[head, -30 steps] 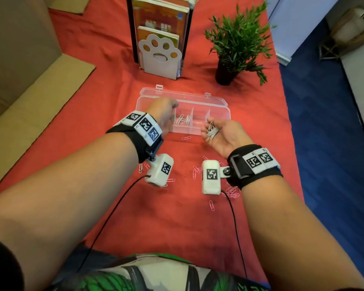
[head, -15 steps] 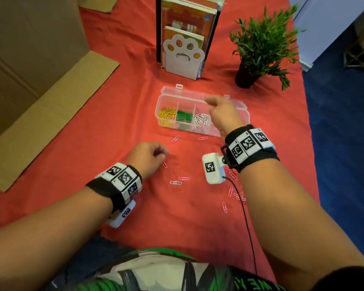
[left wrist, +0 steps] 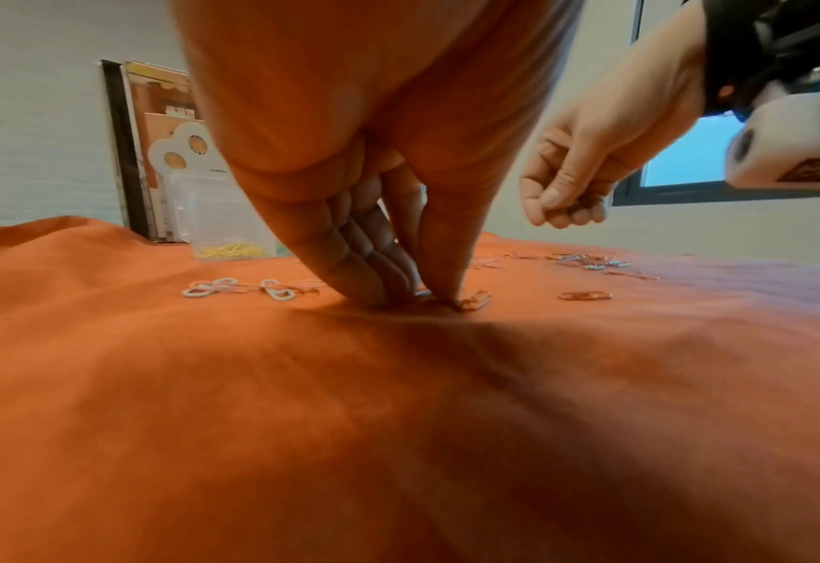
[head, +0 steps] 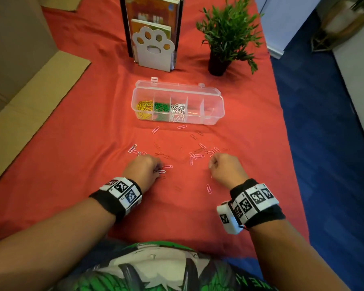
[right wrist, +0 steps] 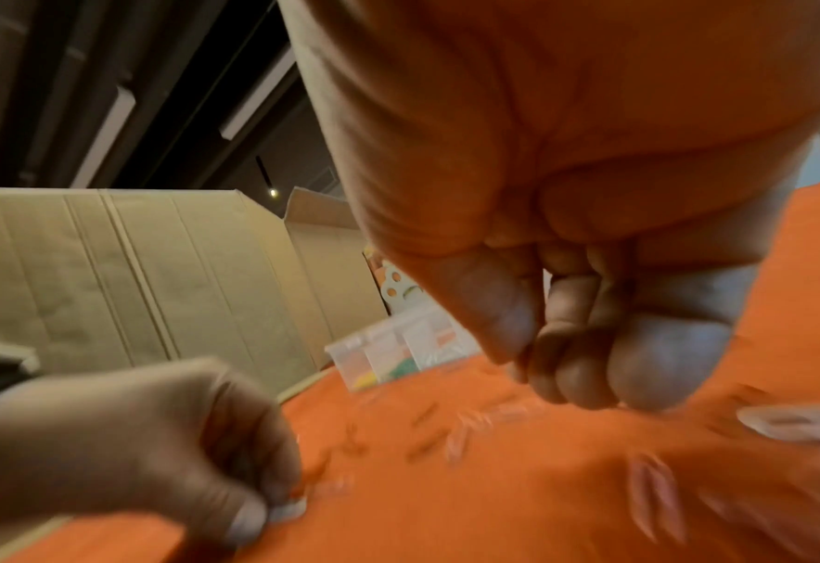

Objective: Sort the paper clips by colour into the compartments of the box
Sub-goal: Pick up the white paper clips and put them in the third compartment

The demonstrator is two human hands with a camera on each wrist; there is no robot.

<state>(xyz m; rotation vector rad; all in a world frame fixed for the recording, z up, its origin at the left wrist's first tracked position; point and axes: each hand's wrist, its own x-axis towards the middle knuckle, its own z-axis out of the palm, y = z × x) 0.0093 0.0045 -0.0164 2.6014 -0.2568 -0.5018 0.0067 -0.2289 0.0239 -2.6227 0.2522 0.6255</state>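
The clear compartment box [head: 212,120] lies open at mid-table, holding yellow clips [head: 144,107], green clips [head: 161,107] and white clips [head: 178,109] in its three left compartments. Pink clips [head: 194,157] and hard-to-see red clips [head: 199,133] are scattered on the red cloth in front of it. My left hand [head: 159,170] [left wrist: 422,297] is down on the cloth, thumb and fingers pinching a pink clip [left wrist: 475,303]. My right hand [head: 211,164] [left wrist: 562,213] [right wrist: 543,373] hovers just above the right cluster with its fingers curled; I see nothing plainly held in it.
A book stand with a white paw-shaped end [head: 153,49] and a potted plant [head: 225,38] stand behind the box. Cardboard [head: 29,91] lies along the left. The table's right edge drops to blue floor [head: 324,143].
My right hand has come back from the box to the loose clips on the right. My left hand stays low on the cloth, its fingers now closed on a clip.
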